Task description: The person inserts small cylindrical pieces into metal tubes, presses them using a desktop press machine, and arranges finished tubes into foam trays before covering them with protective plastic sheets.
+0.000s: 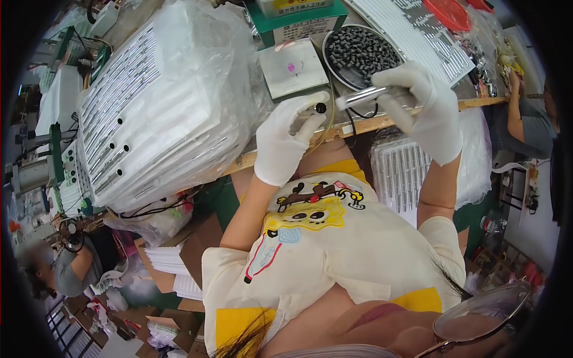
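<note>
In the head view, my left hand point(280, 144), in a white glove, pinches a small black plug point(320, 108) between thumb and fingertips. My right hand point(431, 113), also gloved, grips a shiny metal tube point(364, 96), its end pointing at the plug with a small gap between them. Part of the tube is hidden by the fingers, and some blur lies over this hand. Just beyond them, a round dish point(326, 52) holds many black plugs. To its left lies a square metal plate point(292, 80) with a pink mark.
Stacked white trays of metal tubes point(128, 107), partly wrapped in plastic, fill the left. A green box point(304, 24) stands behind the plate. More tubes lie in a tray point(412, 42) at right and another point(400, 164) below the wooden edge point(477, 102). Other people work at both sides.
</note>
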The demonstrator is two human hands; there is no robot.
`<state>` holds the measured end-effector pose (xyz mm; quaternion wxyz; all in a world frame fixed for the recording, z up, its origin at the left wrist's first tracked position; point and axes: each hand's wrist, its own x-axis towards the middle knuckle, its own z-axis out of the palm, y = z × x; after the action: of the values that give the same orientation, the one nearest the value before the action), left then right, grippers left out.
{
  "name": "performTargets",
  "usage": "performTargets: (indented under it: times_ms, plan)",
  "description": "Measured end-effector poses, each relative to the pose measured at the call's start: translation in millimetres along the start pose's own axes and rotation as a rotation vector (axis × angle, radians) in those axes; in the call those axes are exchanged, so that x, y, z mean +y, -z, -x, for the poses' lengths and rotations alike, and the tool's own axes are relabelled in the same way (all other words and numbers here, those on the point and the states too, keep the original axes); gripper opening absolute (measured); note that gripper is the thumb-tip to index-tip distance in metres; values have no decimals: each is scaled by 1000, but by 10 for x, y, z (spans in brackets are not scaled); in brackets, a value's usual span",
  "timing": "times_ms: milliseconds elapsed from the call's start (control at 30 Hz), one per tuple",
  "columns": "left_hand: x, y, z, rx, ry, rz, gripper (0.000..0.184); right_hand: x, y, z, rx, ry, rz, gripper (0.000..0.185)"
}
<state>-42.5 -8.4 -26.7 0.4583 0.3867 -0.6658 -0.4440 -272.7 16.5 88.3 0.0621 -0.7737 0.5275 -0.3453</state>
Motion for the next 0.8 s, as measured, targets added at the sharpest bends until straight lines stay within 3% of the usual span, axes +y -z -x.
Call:
performTargets:
  times_ms: [67, 133, 367, 533, 633, 767, 800]
  plan:
    - [13, 32, 10, -1, 0, -23, 36, -95, -50, -29, 5, 84, 57, 28]
    - [7, 73, 14, 14, -149, -72, 36, -148, -67, -68, -24, 142, 48, 31]
    - [71, 154, 58, 41, -94, 1, 38, -274, -182, -103, -70, 193, 62, 31]
    - [16, 172, 67, 44, -101, -94, 37, -323, -247, -136, -109, 306, 155, 45]
    - [-70, 141, 68, 30, -150, -179, 33, -340, -323, -199, -216, 315, 214, 30]
    - [-60, 75, 23, 51, -153, -189, 34, -251, -399, -207, -259, 300, 189, 36]
    - [-51, 59, 11, 61, -73, -116, 34, -260, -374, -212, -234, 232, 127, 39]
